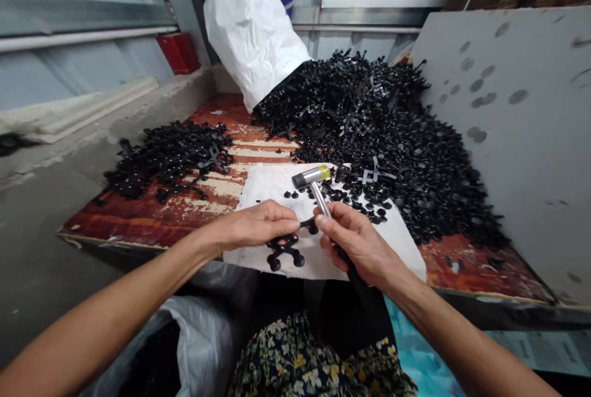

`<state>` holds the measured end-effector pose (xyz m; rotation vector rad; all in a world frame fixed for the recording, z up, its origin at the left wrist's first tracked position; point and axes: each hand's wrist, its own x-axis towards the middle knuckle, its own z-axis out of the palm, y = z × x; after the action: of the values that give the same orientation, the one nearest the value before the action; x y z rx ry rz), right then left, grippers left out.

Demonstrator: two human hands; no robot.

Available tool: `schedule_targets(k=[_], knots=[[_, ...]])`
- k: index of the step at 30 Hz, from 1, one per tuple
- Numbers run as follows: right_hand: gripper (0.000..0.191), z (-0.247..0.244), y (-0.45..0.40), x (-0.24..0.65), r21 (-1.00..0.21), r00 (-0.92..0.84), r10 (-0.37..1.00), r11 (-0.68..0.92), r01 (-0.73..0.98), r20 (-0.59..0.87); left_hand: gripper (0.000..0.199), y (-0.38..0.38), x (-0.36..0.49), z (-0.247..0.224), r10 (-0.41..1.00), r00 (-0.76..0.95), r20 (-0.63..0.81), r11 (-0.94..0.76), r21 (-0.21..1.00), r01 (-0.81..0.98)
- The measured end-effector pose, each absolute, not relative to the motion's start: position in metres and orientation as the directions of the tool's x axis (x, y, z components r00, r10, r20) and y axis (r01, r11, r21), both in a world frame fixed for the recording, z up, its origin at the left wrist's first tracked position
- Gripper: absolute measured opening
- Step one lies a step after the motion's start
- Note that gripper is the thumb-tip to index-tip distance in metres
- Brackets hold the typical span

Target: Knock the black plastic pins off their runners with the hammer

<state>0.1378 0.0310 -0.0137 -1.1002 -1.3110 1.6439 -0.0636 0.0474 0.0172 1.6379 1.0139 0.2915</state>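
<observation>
My left hand (pixel 258 223) is closed around a black branched part (pixel 287 252) whose arms end in round discs. It is held low over the white sheet (pixel 263 184); the fingers hide some of the part. In my right hand (pixel 355 240) is a small mallet (pixel 310 176), its metal head capped black at one end and yellow at the other. The head points up and left, and the right fingers are beside one tip of the branched part. Whether they touch it I cannot tell. Several small black round pieces (pixel 369 206) lie on the sheet.
A large heap of black pieces (pixel 392 120) spills from a white sack (pixel 249 28) onto the red worn tabletop (pixel 207 191). A smaller pile of branched parts (pixel 168 154) sits at left. A grey board (pixel 521 138) stands at right. Below is an open white bag (pixel 203 335).
</observation>
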Motion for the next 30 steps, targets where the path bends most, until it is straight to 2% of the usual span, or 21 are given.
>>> schedule_targets(k=[3, 5, 7, 11, 19, 28, 30], knots=[[0.030, -0.016, 0.028, 0.133, -0.970, -0.342, 0.924, -0.220, -0.107, -0.172, 0.036, 0.041, -0.060, 0.017, 0.875, 0.461, -0.145, -0.185, 0.781, 0.597], [0.028, -0.019, 0.026, 0.133, -0.968, -0.256, 0.953, -0.204, -0.143, -0.163, 0.034, 0.035, -0.064, 0.017, 0.962, 0.273, -0.005, -0.198, 0.675, 0.711], [0.028, -0.021, 0.025, 0.134, -0.971, -0.171, 0.974, -0.174, -0.162, -0.146, 0.038, 0.027, -0.068, 0.016, 0.983, 0.178, 0.042, -0.167, 0.610, 0.775], [0.030, -0.026, 0.024, 0.129, -0.969, -0.129, 0.983, -0.153, -0.195, -0.130, 0.043, 0.023, -0.065, 0.012, 0.973, 0.224, -0.056, -0.134, 0.654, 0.745], [0.025, -0.035, 0.021, 0.118, -0.975, -0.251, 0.958, -0.178, -0.134, -0.140, 0.025, 0.040, -0.051, 0.002, 0.952, 0.218, -0.213, 0.063, 0.838, 0.542], [0.024, -0.040, 0.029, 0.119, -0.986, -0.288, 0.950, -0.146, -0.075, -0.119, 0.022, 0.042, -0.047, 0.004, 0.897, 0.188, -0.401, 0.287, 0.850, 0.442], [0.024, -0.041, 0.030, 0.117, -0.986, -0.286, 0.951, -0.147, -0.074, -0.120, 0.022, 0.043, -0.047, 0.006, 0.894, 0.187, -0.407, 0.289, 0.843, 0.453]])
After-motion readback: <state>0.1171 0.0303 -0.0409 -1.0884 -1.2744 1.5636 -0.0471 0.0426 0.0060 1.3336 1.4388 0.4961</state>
